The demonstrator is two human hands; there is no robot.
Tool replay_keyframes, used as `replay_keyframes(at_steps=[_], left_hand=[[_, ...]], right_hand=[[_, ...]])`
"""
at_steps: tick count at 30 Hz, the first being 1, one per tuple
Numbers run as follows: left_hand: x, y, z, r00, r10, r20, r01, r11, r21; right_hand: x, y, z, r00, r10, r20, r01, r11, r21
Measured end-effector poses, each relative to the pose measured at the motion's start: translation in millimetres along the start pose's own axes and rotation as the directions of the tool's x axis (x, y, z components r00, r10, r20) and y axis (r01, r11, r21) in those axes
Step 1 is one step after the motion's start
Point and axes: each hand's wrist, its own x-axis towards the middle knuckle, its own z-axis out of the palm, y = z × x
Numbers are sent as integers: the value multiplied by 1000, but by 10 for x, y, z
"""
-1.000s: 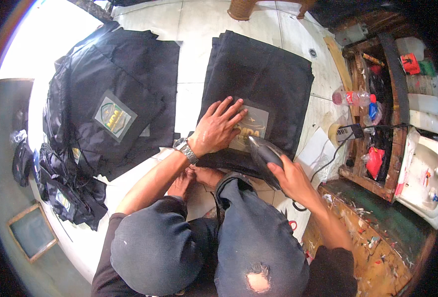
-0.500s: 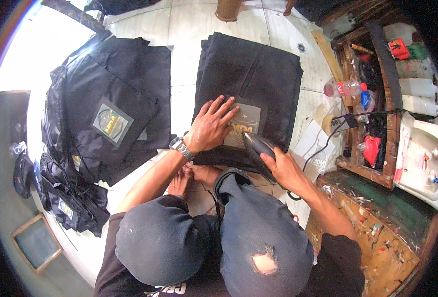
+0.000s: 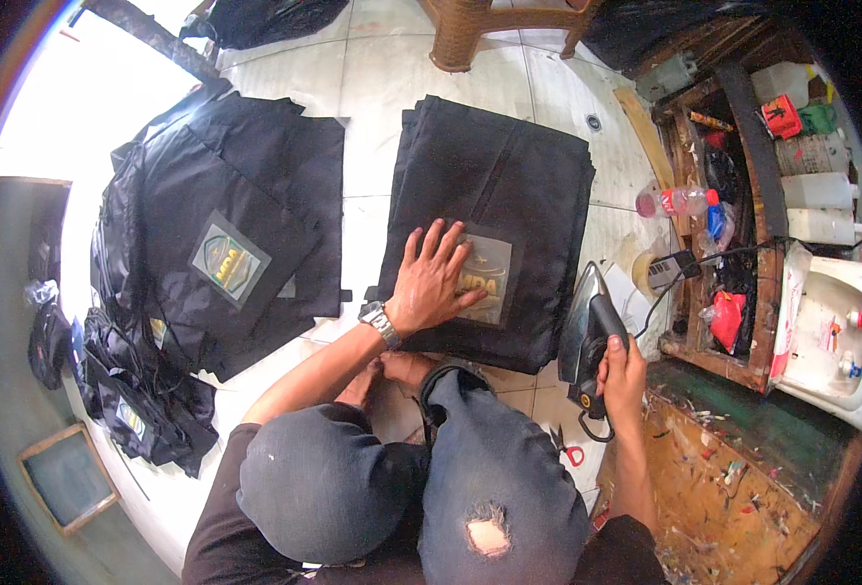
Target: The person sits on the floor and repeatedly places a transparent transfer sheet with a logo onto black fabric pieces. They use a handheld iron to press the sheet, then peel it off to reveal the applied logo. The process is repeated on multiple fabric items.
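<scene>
A stack of folded black fabric pieces (image 3: pixel 499 180) lies on the tiled floor in front of me. On its near part sits a clear film with a shield-shaped emblem (image 3: pixel 494 263). My left hand (image 3: pixel 429 285) rests open on the stack, its fingers spread and thumb over the film's edge. My right hand (image 3: pixel 622 375) is closed around the handle of a black clothes iron (image 3: pixel 587 322). The iron is tipped up beside the stack's right edge, its metal soleplate facing left, off the film. At left spreads a pile of black fabric pieces (image 3: pixel 246 175), a similar emblem film (image 3: pixel 228 261) on top.
Red-handled scissors (image 3: pixel 573 455) lie by my right knee. A tape roll (image 3: pixel 647 273), white paper and a plastic bottle (image 3: pixel 682 202) sit beside the wooden shelf (image 3: pixel 764 146) at right. The iron's cord (image 3: pixel 650 297) runs that way. A brown stool (image 3: pixel 452 44) stands at the far side.
The iron has lifted off the near edge of the stack and swung right, its soleplate turned into view. My left hand stays on the stack. The whole view has shifted slightly.
</scene>
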Motion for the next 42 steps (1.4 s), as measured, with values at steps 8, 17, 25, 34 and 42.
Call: replay_keyframes(at_steps=[8, 17, 25, 34, 42], left_hand=[[30, 50, -47, 999, -20, 41, 20, 1000, 14], [51, 33, -61, 999, -31, 15, 32, 998, -52], [109, -89, -223, 997, -79, -10, 75, 976, -204], [205, -162, -300, 1000, 16, -20, -21, 965, -262], [309, -107, -354, 1000, 0, 0, 0, 954, -300]], right_hand=[[632, -106, -4, 959, -133, -250, 178, 970, 165], [1510, -107, -11, 840, -227, -494, 373, 901, 221], [2298, 211, 241, 678, -216, -703, 453, 876, 167], [2204, 786, 879, 559, -287, -778, 511, 858, 50], [1697, 1213, 914, 712, -286, -642, 370, 929, -3]])
